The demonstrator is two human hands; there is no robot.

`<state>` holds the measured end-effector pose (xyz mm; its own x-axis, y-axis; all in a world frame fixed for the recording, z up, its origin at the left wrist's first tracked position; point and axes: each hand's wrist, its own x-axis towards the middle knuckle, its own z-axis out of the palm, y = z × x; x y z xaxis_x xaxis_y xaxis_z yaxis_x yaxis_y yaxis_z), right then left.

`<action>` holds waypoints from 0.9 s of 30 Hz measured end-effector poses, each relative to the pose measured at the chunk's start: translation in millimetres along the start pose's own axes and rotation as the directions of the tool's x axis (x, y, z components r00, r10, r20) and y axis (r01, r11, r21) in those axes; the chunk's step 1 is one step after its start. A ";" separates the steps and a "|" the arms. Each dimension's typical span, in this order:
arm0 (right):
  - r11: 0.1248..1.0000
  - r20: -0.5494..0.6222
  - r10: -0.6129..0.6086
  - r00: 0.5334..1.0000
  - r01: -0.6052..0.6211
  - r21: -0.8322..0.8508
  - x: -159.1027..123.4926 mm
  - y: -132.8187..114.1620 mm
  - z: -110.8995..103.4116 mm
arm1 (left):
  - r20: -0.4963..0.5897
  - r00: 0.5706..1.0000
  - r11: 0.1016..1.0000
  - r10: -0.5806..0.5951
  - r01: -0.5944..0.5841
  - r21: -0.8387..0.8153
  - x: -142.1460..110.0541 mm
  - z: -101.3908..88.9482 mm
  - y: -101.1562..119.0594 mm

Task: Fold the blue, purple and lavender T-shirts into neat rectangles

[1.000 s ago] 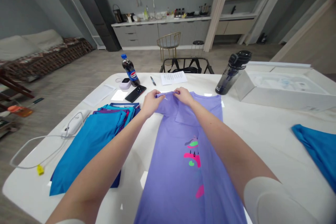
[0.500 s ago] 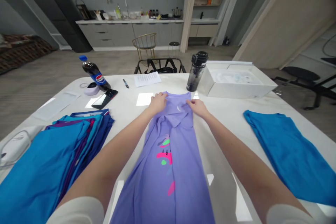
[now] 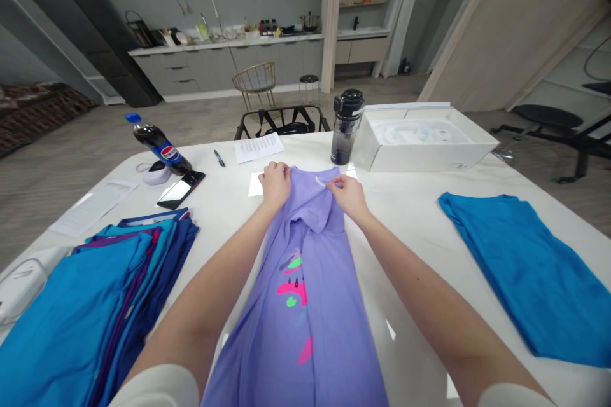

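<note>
A purple shirt (image 3: 305, 318) with a pink and green print lies lengthwise, folded narrow, on the white table (image 3: 410, 210). My left hand (image 3: 275, 182) grips its far left corner with fingers curled over the fabric. My right hand (image 3: 347, 194) pinches the far right edge by the collar. Both arms stretch out over the shirt.
A stack of blue and purple shirts (image 3: 90, 292) lies at the left, a folded blue shirt (image 3: 520, 273) at the right. Beyond stand a dark bottle (image 3: 344, 126), a white open box (image 3: 420, 140), a cola bottle (image 3: 157, 146), a phone (image 3: 181, 189), a pen (image 3: 219, 158) and paper sheets (image 3: 259, 146).
My view has swung right, so the blue shirt at the right is now in full sight. Both hands stayed at the shirt's far end and closed tighter on its corners.
</note>
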<state>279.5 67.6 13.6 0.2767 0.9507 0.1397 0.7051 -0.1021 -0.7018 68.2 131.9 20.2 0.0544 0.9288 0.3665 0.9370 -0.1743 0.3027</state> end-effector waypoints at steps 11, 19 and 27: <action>0.906 0.008 -0.268 0.963 0.255 -0.339 -28.2 0.4 14.4 | 0.089 0.942 0.928 0.325 -0.299 -0.223 -63.8 11.4 9.4; 0.844 0.113 -0.308 0.945 0.326 -0.425 -95.5 17.0 2.4 | 0.197 0.924 0.939 0.327 -0.295 -0.174 -104.1 26.2 -9.9; 0.812 0.171 -0.307 0.936 0.351 -0.467 -88.9 34.4 -28.3 | 0.303 0.907 0.942 0.291 -0.215 -0.259 -102.9 7.9 -7.1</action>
<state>297.6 -28.7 -3.2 -0.0687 0.9715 0.2270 0.9742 0.1143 -0.1945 58.7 40.1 -26.5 0.4266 0.8913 0.1537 0.7810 -0.4487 0.4343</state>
